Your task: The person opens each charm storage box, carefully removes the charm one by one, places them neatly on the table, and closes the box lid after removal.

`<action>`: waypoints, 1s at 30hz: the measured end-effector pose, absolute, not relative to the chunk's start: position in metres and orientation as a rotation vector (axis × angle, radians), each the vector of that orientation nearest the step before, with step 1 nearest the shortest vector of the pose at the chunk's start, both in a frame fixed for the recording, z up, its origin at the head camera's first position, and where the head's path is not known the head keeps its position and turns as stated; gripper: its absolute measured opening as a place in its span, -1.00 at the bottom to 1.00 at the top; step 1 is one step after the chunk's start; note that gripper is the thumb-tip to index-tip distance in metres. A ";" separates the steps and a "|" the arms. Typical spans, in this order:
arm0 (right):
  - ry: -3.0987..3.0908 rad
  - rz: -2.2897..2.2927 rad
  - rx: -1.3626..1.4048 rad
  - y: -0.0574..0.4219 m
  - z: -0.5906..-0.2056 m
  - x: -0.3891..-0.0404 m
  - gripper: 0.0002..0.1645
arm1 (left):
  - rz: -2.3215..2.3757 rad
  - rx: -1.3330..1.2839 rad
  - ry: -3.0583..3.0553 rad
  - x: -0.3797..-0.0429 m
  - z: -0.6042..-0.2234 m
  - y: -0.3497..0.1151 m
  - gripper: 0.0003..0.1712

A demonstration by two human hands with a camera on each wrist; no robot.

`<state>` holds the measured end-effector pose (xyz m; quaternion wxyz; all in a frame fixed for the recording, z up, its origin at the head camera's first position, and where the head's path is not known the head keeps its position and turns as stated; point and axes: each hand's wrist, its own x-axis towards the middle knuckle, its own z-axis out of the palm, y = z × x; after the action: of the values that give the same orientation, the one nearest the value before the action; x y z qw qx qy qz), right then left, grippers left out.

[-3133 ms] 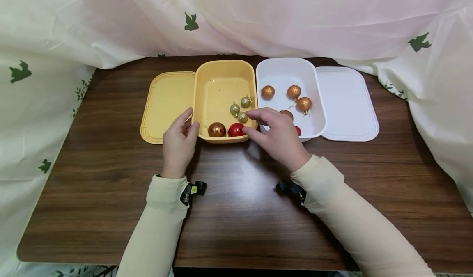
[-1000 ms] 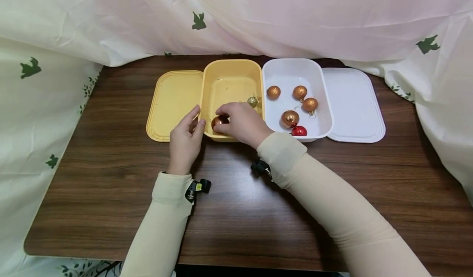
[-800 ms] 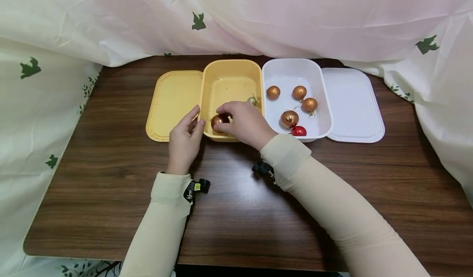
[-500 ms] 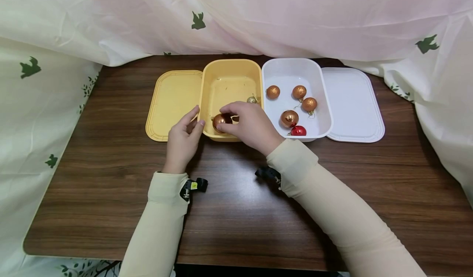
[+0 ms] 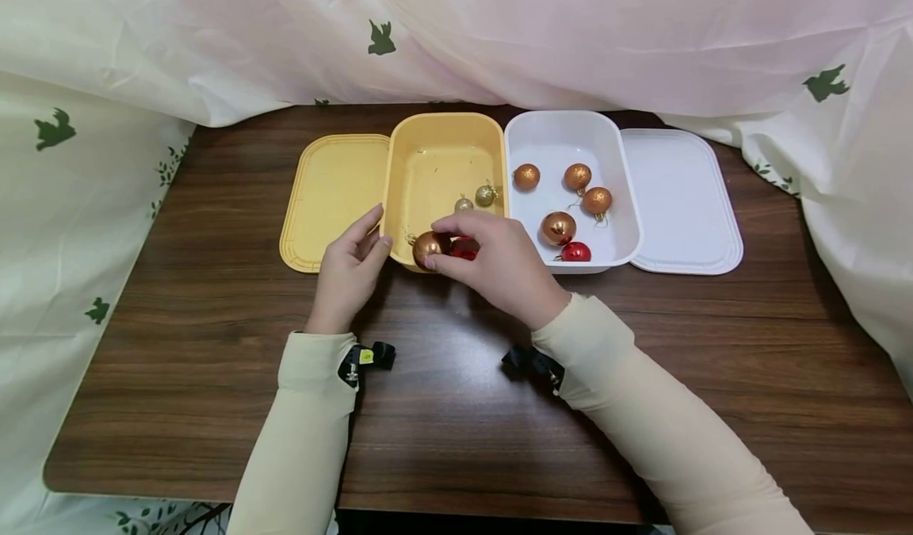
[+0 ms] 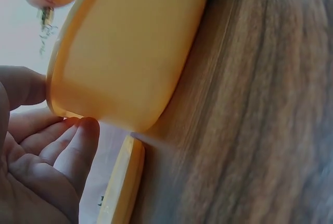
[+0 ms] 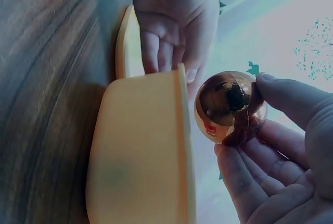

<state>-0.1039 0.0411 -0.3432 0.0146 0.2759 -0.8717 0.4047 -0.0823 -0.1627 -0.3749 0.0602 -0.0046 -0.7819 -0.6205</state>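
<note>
My right hand (image 5: pixel 509 265) pinches a shiny copper Christmas bauble (image 5: pixel 430 248) between thumb and fingers, over the near rim of the yellow box (image 5: pixel 410 150). In the right wrist view the bauble (image 7: pixel 229 107) stands clear above the rim. My left hand (image 5: pixel 348 273) holds the box's near left corner, thumb and fingers against the rim. Still inside the yellow box are a red bauble (image 5: pixel 465 247), partly hidden by my right hand, and small gold glitter baubles (image 5: pixel 486 195); one gold bauble (image 5: pixel 464 203) is half covered.
The white box (image 5: pixel 628 226) touches the yellow box on the right. It holds orange glitter baubles (image 5: pixel 577 177), a copper bauble (image 5: pixel 558 228) and a red bauble (image 5: pixel 575 251). A yellow lid (image 5: pixel 331 202) and a white lid (image 5: pixel 681 202) lie at the outer sides. Behind hangs a curtain (image 5: pixel 464 36).
My right hand moved left from the red bauble, took the copper bauble and raised it toward me and up to the near rim. The left hand keeps its place at the corner.
</note>
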 end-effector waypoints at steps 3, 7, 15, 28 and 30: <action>-2.658 1.310 0.889 0.042 -0.344 -0.096 -0.56 | -1.899 -0.028 -2.354 -0.083 -0.375 -0.164 -0.48; -2.598 1.348 0.938 0.041 -0.348 -0.086 -0.56 | -1.912 -0.035 -2.354 -0.086 -0.386 -0.170 -0.47; -2.529 1.365 1.054 0.036 -0.365 -0.072 -0.58 | -1.947 -0.062 -2.344 -0.088 -0.396 -0.176 -0.45; -2.592 1.214 1.089 0.031 -0.391 -0.066 -0.59 | -1.973 -0.062 -2.365 -0.080 -0.378 -0.169 -0.44; -2.597 1.215 1.087 0.031 -0.392 -0.066 -0.59 | -1.970 -0.066 -2.366 -0.080 -0.378 -0.169 -0.44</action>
<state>-0.0661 0.0308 -0.3921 0.0375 0.3541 -0.8464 0.3959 -0.0804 -0.1687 -0.3779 0.0309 -0.0213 -0.7679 -0.6394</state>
